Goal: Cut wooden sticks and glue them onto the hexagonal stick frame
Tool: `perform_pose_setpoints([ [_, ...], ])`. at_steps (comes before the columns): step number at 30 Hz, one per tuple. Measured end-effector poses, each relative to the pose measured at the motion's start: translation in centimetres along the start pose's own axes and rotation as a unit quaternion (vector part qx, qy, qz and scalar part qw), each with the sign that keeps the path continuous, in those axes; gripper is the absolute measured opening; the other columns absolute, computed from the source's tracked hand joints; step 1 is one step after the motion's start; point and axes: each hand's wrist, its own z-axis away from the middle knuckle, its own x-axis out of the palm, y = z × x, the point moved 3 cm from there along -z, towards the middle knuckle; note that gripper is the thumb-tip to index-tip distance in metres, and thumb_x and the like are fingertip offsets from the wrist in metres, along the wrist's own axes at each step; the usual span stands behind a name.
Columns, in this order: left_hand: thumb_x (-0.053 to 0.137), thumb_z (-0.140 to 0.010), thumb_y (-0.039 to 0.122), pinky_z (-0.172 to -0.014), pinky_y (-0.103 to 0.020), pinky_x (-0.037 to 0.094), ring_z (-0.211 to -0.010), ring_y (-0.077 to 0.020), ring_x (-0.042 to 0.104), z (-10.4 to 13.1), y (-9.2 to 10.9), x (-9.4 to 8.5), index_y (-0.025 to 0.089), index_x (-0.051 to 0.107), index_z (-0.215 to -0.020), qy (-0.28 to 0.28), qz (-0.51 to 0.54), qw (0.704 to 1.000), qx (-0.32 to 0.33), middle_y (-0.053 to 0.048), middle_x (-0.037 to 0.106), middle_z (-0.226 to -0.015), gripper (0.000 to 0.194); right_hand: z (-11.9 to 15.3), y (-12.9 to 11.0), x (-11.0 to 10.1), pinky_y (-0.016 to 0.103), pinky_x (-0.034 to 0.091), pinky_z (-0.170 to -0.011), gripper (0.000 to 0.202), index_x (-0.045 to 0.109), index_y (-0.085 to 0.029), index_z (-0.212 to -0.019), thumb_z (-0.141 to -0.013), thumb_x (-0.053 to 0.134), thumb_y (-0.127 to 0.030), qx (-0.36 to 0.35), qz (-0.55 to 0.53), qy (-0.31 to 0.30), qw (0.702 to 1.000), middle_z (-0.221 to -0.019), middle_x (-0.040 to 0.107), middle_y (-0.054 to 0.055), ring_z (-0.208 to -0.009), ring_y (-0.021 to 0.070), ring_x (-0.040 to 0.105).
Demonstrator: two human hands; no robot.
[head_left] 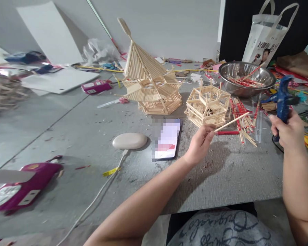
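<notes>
Left hand (200,142) pinches a wooden stick (232,122) and right hand (289,129) grips a blue glue gun (282,99), suggesting gluing preparation, the next move apparently calling for bringing both together

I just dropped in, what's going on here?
The person's left hand holds a wooden stick, slanted, in front of a small open stick frame. The right hand grips a blue tool, apart from the stick. A taller stick tower stands beside the frame, and a metal bowl sits behind loose sticks.
</notes>
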Motion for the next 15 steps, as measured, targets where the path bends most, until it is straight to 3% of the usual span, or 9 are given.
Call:
perform_pose_setpoints([
  [3,0.040,-0.089,0.034,-0.095,-0.039,0.038,-0.110,-0.0185,0.049,0.1,1.0,-0.3,0.018,0.049,-0.082,0.007,0.000,0.998,0.059,-0.013,0.050,-0.123,0.020,1.3,-1.2,0.8,0.024,0.022,-0.037,0.018,0.045,-0.024,-0.075,-0.069,0.061,-0.025,0.065,-0.162,-0.084,0.981,-0.047,0.043,-0.009,-0.029,0.0052,0.032],
  [8,0.040,-0.089,0.040,-0.101,-0.042,0.032,-0.122,-0.0205,0.042,0.0,1.2,-0.2,0.019,0.049,-0.082,-0.027,0.039,0.998,0.051,-0.011,0.043,-0.133,0.024,3.3,-1.3,3.1,0.023,0.016,-0.033,0.013,0.048,-0.023,-0.074,-0.068,0.059,-0.027,0.200,-0.203,-0.249,0.926,-0.042,0.041,-0.010,-0.025,0.0049,0.028],
  [12,0.041,-0.088,0.044,-0.083,-0.034,0.044,-0.094,-0.0164,0.055,0.2,0.2,0.7,0.017,0.050,-0.082,-0.094,0.127,0.987,-0.031,-0.011,0.057,-0.111,0.029,4.1,-0.3,5.3,0.023,0.017,-0.032,0.017,0.051,-0.022,-0.080,-0.066,0.058,-0.030,0.228,-0.202,-0.300,0.904,-0.041,0.041,-0.009,-0.026,0.0060,0.028],
  [15,0.043,-0.086,0.047,-0.071,-0.028,0.045,-0.075,-0.0117,0.051,0.6,-0.4,1.5,0.016,0.051,-0.081,-0.093,0.139,0.982,-0.084,-0.007,0.058,-0.090,0.032,4.1,0.4,6.4,0.024,0.036,-0.040,0.019,0.054,-0.021,-0.079,-0.064,0.059,-0.031,0.197,-0.172,-0.272,0.926,-0.054,0.054,-0.004,-0.042,0.0104,0.047],
])
